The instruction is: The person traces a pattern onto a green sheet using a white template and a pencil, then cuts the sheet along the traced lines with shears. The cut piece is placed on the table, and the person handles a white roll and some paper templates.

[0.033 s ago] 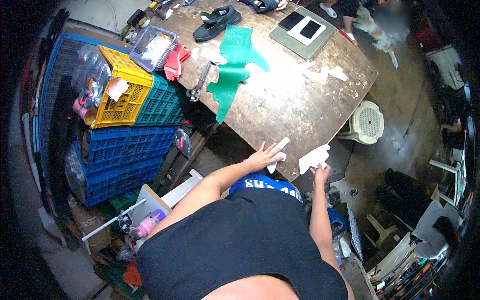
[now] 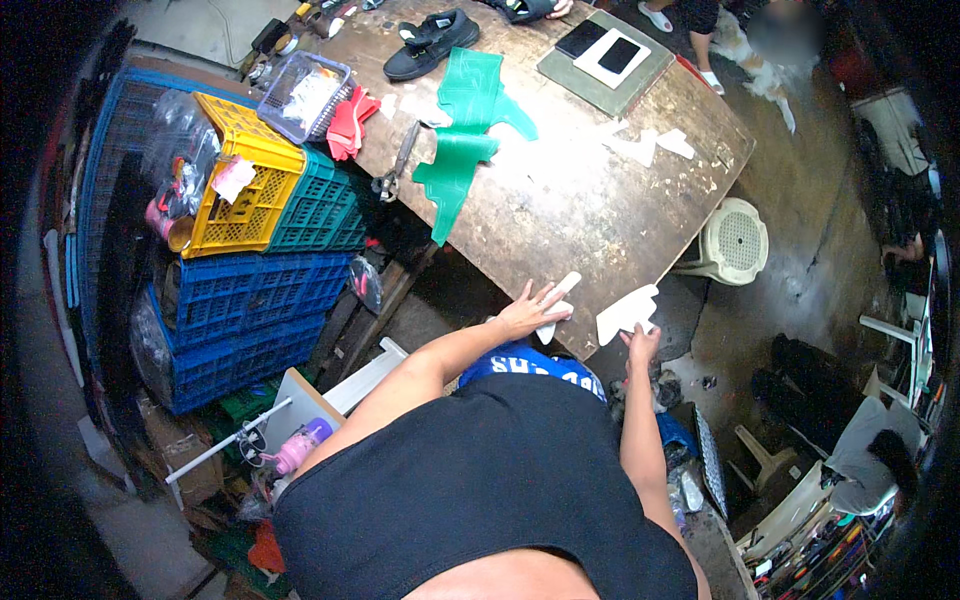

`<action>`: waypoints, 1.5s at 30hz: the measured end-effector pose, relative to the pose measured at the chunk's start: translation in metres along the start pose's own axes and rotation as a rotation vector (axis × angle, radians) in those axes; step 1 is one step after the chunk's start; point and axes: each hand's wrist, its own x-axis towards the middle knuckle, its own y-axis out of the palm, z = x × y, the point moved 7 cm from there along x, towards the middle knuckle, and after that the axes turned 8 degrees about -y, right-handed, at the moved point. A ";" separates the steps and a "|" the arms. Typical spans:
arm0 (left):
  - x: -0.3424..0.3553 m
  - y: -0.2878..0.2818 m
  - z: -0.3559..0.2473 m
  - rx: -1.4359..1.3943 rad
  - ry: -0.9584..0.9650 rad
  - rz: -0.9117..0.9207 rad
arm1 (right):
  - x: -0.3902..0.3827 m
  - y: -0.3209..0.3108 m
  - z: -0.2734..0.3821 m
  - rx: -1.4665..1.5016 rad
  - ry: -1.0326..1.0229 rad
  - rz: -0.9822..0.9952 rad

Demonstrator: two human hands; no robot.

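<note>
At the near corner of the worktable [image 2: 560, 225], my left hand [image 2: 522, 315] lies with its fingers spread over a white cut piece [image 2: 566, 282] that shows on both sides of the fingers. My right hand [image 2: 641, 345] pinches the lower edge of another white flat piece [image 2: 622, 315], which has a stepped outline and rests at the table's right edge. Part of each white piece is hidden by my fingers. Whether these are card or sheet material, I cannot tell.
Green cut sheets [image 2: 465, 150] and shears [image 2: 402, 150] lie farther left, near red pieces [image 2: 350, 122], a clear basket [image 2: 305, 95] and a black shoe [image 2: 432, 45]. Stacked crates [image 2: 255, 290] stand left. Right are white scraps [image 2: 640, 148] and a stool [image 2: 735, 243]. Another person's legs [image 2: 703, 50] appear beyond.
My hands and the white pieces hold their places. The other person's foot at the far right has shifted slightly.
</note>
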 end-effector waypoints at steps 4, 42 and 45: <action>0.009 0.002 -0.009 0.002 -0.004 -0.043 | -0.001 0.014 -0.001 -0.055 -0.042 0.048; -0.010 -0.001 0.024 0.153 0.049 0.216 | -0.032 -0.062 -0.041 -0.284 -0.177 -0.122; -0.008 -0.002 0.030 0.075 -0.102 0.152 | -0.044 -0.096 -0.049 -0.231 -0.067 -0.195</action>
